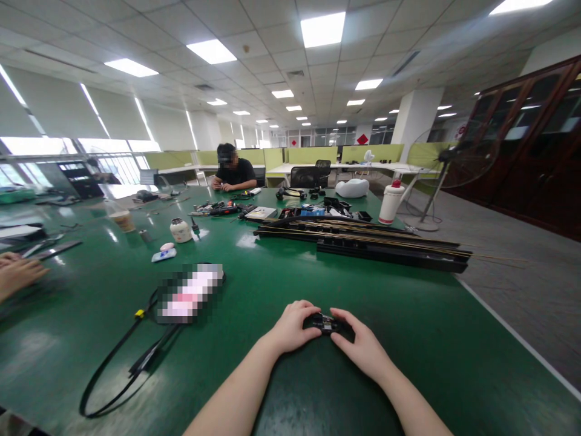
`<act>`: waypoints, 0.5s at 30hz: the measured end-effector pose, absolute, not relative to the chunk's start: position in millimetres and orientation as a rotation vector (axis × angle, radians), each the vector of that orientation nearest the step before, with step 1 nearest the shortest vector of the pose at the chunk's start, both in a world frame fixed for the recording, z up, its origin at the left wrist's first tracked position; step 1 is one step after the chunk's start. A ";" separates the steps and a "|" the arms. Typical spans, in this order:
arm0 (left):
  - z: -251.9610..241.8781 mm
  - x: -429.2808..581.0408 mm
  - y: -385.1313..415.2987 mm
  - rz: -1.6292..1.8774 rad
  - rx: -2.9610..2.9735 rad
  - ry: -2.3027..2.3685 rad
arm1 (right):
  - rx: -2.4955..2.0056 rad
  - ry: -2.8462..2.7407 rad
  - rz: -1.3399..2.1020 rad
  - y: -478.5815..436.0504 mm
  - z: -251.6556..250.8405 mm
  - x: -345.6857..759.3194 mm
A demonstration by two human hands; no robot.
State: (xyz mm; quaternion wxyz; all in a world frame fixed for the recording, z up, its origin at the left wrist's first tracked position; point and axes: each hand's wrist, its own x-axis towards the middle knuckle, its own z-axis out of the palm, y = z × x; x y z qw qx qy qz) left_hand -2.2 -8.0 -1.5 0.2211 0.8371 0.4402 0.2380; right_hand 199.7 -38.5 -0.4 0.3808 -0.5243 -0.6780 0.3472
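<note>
1. The device [325, 324] is black and small, and the fingers mask both its ends; only its middle shows, with some pale or shiny detail too fine to read.
2. The left hand [295, 327] curls round its left end, thumb on the near side and fingers on the far side, that grip parted only by the device between them.
3. The right hand [361, 342] mirrors this at the right end, its grip slightly parted and likewise on the device.
4. The device sits just above or on the green counter [408, 321], near its close edge; I cannot tell whether it touches.
5. Its long axis seems to run left to right, across the person's front; which end is its front cannot be told.
6. Both forearms are cut off by the bottom edge.
7. Another person's hand [18, 277] is cut off at the left edge.
8. Left of the hands, an item [193, 293] is pixelated beside a looped black cable [102, 407].
9. Beyond the black bars [390, 255], the tools overlap too much to separate.
</note>
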 end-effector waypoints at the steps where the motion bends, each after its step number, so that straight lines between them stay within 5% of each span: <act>1: -1.4 -2.0 -8.1 0.659 2.311 1.218 | -1.326 -1.679 0.926 -36.9 -1.9 201.3; 15: -3.2 -2.9 -7.3 0.676 2.306 1.229 | -1.237 -1.187 1.187 -30.4 6.4 210.2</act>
